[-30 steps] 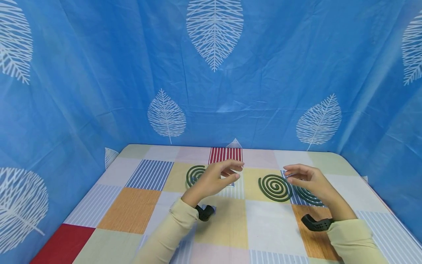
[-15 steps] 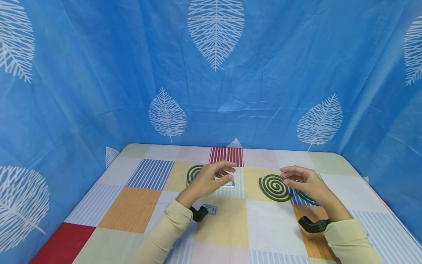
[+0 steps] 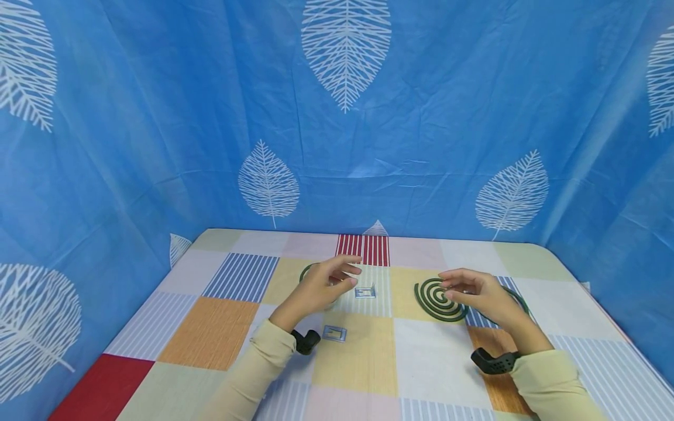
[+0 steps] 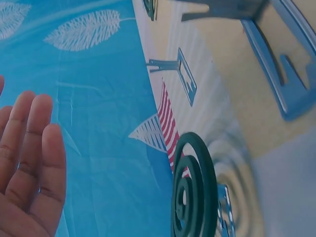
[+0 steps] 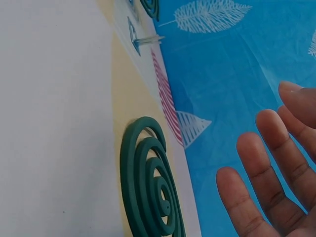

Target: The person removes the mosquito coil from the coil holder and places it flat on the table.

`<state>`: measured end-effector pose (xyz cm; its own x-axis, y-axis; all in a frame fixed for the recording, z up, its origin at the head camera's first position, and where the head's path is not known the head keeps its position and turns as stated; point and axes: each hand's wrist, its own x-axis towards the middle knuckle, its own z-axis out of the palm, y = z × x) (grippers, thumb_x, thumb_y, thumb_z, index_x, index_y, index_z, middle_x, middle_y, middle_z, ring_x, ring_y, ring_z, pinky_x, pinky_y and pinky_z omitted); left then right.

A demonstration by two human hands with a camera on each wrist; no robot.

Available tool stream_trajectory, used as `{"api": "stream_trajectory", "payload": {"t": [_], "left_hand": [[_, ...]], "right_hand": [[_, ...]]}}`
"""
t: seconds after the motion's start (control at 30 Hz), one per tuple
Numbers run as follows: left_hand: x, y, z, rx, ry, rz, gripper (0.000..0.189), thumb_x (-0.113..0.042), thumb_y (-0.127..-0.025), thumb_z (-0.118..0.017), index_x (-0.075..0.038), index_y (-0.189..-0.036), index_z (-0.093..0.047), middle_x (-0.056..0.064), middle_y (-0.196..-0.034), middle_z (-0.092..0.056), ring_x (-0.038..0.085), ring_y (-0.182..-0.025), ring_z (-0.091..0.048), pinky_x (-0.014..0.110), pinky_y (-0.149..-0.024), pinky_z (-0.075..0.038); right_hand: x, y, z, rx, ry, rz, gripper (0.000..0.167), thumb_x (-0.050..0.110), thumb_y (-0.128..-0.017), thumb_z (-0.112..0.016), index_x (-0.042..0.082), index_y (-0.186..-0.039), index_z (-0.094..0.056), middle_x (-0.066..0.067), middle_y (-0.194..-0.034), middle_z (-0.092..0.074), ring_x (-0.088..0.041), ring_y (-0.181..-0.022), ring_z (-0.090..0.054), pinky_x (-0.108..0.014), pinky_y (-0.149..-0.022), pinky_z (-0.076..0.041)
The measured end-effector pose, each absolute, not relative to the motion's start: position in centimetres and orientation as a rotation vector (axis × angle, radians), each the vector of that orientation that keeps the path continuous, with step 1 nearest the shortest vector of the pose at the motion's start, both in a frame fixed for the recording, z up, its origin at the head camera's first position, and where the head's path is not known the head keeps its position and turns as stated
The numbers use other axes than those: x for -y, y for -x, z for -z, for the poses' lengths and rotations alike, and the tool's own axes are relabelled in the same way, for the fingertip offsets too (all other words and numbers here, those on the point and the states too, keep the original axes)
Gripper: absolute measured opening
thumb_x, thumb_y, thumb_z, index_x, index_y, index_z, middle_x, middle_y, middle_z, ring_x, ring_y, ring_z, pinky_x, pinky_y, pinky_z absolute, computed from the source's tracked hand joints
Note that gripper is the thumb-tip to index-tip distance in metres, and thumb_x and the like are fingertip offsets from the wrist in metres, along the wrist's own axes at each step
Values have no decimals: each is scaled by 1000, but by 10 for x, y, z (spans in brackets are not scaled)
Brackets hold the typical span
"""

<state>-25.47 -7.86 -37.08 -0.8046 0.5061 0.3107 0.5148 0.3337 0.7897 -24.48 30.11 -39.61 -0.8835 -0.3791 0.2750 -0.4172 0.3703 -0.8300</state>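
Observation:
My left hand (image 3: 320, 287) hovers over the left side of the table, fingers loosely bent and holding nothing. It covers most of a green mosquito coil (image 3: 303, 271); the left wrist view shows this coil (image 4: 210, 192) raised on a metal stand (image 4: 225, 205). Two more thin metal coil stands lie nearby: one (image 3: 359, 292) with an upright prong, right of the fingers, and another (image 3: 327, 331) near the wrist. Above the right side, my empty right hand (image 3: 480, 294) has its fingertips overlapping a second mosquito coil (image 3: 433, 305). Behind that hand, a third coil (image 3: 522, 299) is partly hidden.
A patchwork-patterned cloth (image 3: 432, 356) covers the table. Blue curtains (image 3: 421, 117) with white leaf prints rise behind it and along both sides. Each wrist wears a black band with a camera mount (image 3: 495, 361).
Both hands have drifted left, holding nothing. The two loose stands now show fully, the left coil is more covered, and more of the far-right coil's right edge shows.

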Motion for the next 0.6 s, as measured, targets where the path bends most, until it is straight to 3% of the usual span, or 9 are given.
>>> {"api": "stream_trajectory", "payload": {"t": [0.27, 0.6], "left_hand": [[90, 258, 373, 2613, 898, 1555, 48, -7, -109, -65, -2, -155, -56, 22, -136, -71, 36, -118, -71, 49, -103, -57], [107, 269, 379, 2624, 819, 1592, 47, -9, -108, -65, 1, -153, -55, 26, -136, -70, 39, -119, -69, 54, -105, -55]], "right_hand": [[-295, 246, 401, 2567, -805, -1626, 35, -5, -103, -68, -20, -134, -60, 3, -115, -77, -1, -101, -69, -20, -82, -59], [-287, 247, 403, 2588, -846, -1646, 34, -5, -102, -68, -19, -133, -62, -6, -115, -77, 0, -100, -69, -22, -82, -60]]}}
